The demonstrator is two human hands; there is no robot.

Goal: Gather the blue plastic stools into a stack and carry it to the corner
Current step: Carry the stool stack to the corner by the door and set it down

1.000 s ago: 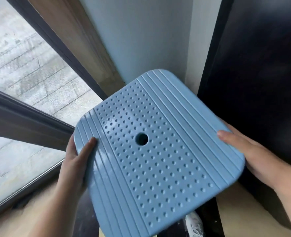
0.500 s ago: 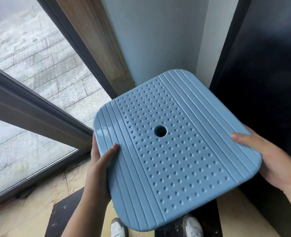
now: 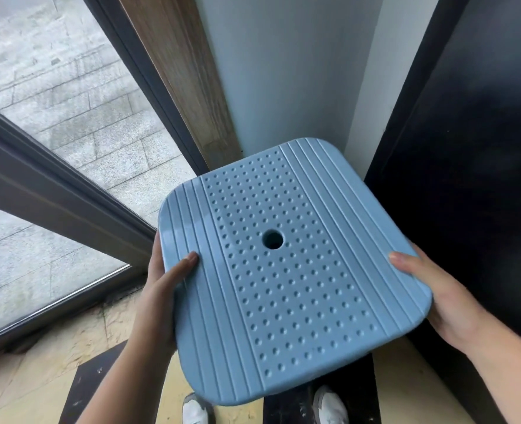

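Two hands clamp the blue stool by its seat edges, left hand and right hand, thumbs on top. It hangs above the floor, near the corner by the window.

I held the stool seat between left hand and right hand, window left, dark panel right, wall behind, shoes beneath.

The blue seat covers everything under it, so legs and any stools below cannot be seen. Fingers of the left hand and right hand go under its edges (only thumbs show). Two shoes are cut off by the bottom edge.
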